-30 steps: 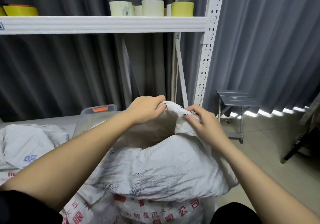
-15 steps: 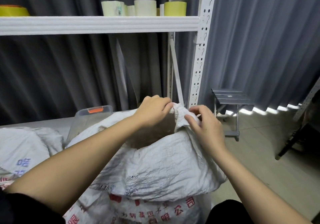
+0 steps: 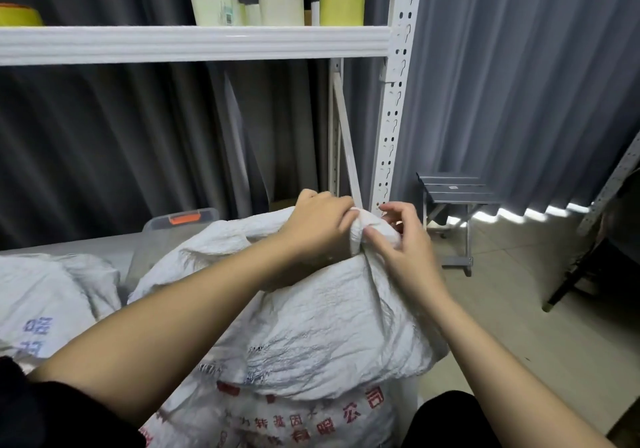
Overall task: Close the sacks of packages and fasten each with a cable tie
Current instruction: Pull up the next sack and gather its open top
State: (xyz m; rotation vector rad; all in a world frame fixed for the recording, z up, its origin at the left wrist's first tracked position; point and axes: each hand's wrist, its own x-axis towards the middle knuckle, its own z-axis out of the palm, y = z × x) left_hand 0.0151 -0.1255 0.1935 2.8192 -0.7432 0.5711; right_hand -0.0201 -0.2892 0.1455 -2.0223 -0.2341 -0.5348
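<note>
A big white woven sack (image 3: pixel 311 330) with red printed characters stands right in front of me. Its top edge is gathered into a bunch at the far side. My left hand (image 3: pixel 318 224) grips that bunched mouth from the left, fingers curled over the fabric. My right hand (image 3: pixel 398 243) pinches the same bunch from the right with thumb and fingers. A second white sack (image 3: pixel 45 302) with blue print lies at the left. No cable tie is visible.
A white metal rack (image 3: pixel 394 101) stands behind the sack, its shelf (image 3: pixel 194 45) carrying several tape rolls (image 3: pixel 277 9). A clear plastic bin (image 3: pixel 180 222) with an orange latch sits behind the sacks. A small grey folding stool (image 3: pixel 453 191) stands on the floor at right, before grey curtains.
Both hands have drawn the sack's mouth together: the open gap seen earlier is now bunched tight between them, and the sack's top has risen slightly.
</note>
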